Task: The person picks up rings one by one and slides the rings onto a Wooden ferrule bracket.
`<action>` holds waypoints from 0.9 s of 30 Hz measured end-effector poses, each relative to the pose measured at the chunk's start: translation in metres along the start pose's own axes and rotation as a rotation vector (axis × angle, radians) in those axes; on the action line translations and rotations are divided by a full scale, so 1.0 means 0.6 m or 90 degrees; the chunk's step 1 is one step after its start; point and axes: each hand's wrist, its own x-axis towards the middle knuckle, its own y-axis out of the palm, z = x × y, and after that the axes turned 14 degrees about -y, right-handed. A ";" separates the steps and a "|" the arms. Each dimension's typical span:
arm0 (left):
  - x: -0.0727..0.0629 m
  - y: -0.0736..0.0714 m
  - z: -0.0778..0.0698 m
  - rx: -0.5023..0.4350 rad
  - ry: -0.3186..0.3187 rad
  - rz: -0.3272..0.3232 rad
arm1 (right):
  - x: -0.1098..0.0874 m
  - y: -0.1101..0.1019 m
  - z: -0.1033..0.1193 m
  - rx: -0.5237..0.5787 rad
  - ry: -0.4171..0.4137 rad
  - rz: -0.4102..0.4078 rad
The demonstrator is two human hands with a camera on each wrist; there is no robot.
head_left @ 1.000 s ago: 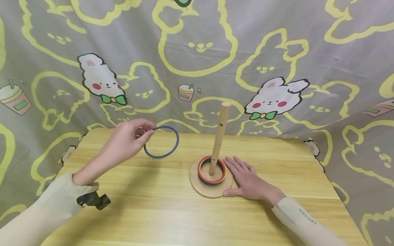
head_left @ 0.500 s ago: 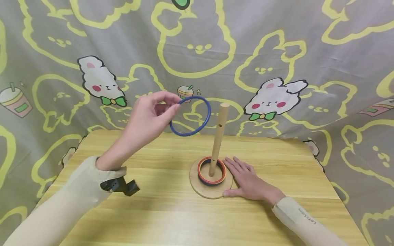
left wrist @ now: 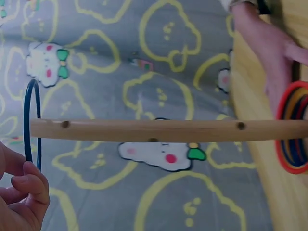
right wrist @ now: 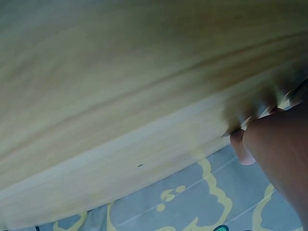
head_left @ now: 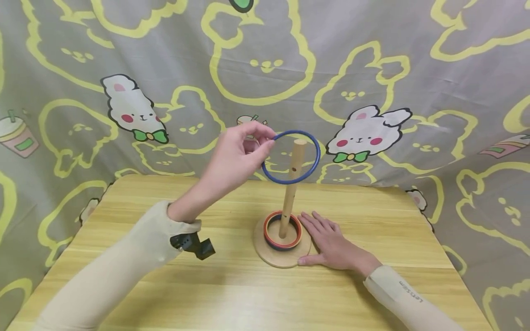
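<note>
My left hand (head_left: 238,158) pinches a thin blue ring (head_left: 319,154) by its near-left edge between thumb and fingers. The ring is at the top of an upright wooden post (head_left: 287,200), and the post's tip shows within the hoop. In the left wrist view, the blue ring (left wrist: 26,115) encircles the post's very end, seen side-on. Low around the post lies a stack of coloured rings (left wrist: 289,168), red uppermost, on a round wooden base (head_left: 265,253). My right hand (head_left: 333,246) rests with fingers extended along the base's right side, thumb at its front edge.
The post and base stand on a light wooden table (head_left: 207,285). A grey curtain (head_left: 178,55) with yellow outlines and white rabbits hangs behind and at both sides. A black wrist camera (head_left: 192,243) sticks out from my left sleeve.
My left hand has carried the blue ring rightward and up from beside the post to the post's top. My right hand has stayed at the base.
</note>
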 end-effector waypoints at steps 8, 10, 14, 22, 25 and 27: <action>-0.006 0.020 0.052 0.051 -0.069 0.051 | 0.002 0.001 -0.001 -0.001 0.004 0.002; -0.009 0.028 0.070 0.061 -0.093 0.063 | 0.002 0.001 -0.001 -0.003 0.004 0.004; -0.017 0.045 0.111 0.077 -0.132 0.084 | 0.002 0.000 0.000 -0.002 0.008 0.004; -0.035 0.081 0.189 0.106 -0.198 0.117 | 0.002 0.002 -0.001 -0.004 0.000 0.000; -0.042 0.089 0.211 0.113 -0.214 0.130 | 0.002 0.002 -0.001 -0.004 0.007 0.004; -0.047 0.093 0.222 0.120 -0.221 0.139 | 0.002 0.003 -0.002 -0.003 0.012 0.007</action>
